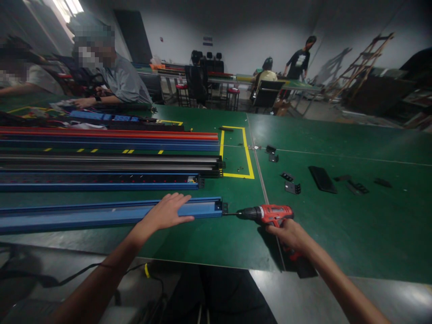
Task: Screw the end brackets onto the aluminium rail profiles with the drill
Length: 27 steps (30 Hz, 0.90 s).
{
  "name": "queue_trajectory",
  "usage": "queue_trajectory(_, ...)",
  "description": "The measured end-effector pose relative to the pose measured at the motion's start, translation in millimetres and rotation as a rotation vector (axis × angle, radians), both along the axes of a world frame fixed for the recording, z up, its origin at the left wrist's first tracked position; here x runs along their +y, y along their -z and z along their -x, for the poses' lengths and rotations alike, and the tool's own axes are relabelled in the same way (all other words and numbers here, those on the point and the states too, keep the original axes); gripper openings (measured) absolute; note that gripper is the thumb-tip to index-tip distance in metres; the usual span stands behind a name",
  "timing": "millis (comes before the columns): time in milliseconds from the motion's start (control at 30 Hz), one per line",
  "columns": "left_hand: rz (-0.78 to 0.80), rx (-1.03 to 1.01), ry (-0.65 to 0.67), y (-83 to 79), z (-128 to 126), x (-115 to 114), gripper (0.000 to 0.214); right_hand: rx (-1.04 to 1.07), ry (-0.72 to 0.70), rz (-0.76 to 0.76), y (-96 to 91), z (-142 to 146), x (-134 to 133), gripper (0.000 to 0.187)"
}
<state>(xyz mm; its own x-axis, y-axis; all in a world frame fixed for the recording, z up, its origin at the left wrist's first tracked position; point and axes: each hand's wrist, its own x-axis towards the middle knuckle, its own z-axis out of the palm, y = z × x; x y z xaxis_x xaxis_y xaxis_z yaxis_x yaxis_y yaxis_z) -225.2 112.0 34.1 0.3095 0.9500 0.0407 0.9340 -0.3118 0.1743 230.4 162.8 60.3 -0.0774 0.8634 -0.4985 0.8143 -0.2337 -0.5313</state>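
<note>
My right hand is wrapped round the grip of a red and black cordless drill. The drill's long bit points left and meets the black end piece of a blue rail. Across that rail, close to its right end, rests my left hand, fingers stretched out and thumb apart. Behind it lies a second blue rail with a dark strip inside.
Black rails and red rails lie further back. Black brackets and a dark flat phone-like object are on the green table. A co-worker leans in at the upper left.
</note>
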Motion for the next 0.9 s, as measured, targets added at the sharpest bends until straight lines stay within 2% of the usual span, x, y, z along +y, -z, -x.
queue_trajectory(167,0.010,0.024,-0.005,-0.2,-0.7,-0.1,0.086,-0.044,0.011,0.006,0.5,0.5,1.2,0.026)
queue_trajectory(500,0.016,0.015,-0.013,2.4,0.8,0.4,0.090,0.014,-0.035,-0.002,7.4,-7.9,1.9,0.027)
queue_trajectory(900,0.024,0.006,0.003,0.5,0.4,0.4,0.090,-0.020,-0.012,-0.002,5.2,-2.8,1.8,0.029)
